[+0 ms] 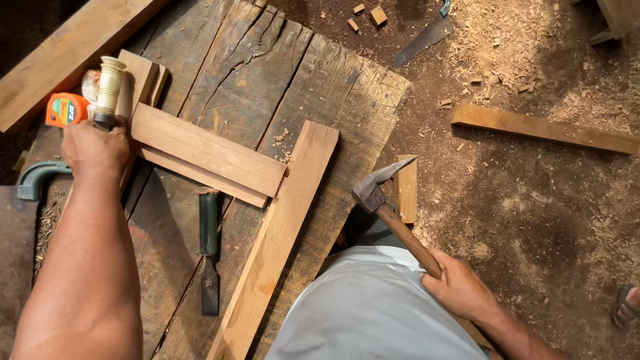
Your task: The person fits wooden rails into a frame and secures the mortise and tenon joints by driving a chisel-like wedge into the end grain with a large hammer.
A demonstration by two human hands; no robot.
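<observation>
Item: left hand, upper left of the frame, clenched around the dark lower part of a cream-coloured turned wooden tool handle that stands upright against the end of a pale flat wooden rail. The tool's working end is hidden behind the fist.

Item: right hand, lower right, gripping the brown wooden shaft of a steel-headed claw hammer; the head hangs in the air just right of the joint, touching nothing.

Item: long pale wooden plank, running from centre to bottom edge. The rail meets its side at roughly a right angle.

Handling: the timber looks stiff and fairly light, and is best held on its flat faces away from the joint. The hammer is judged head-heavy, and the grip low on the shaft gives it swing.

Nearby: green-handled steel chisel, lying flat between rail and plank; orange tape measure, touching the left fist's far side; handsaw blade, top centre on the ground.

Edges and room: the weathered dark plank bench ends just right of the joint. Beyond it lies a dirt floor strewn with shavings, open for the hammer arm.
</observation>
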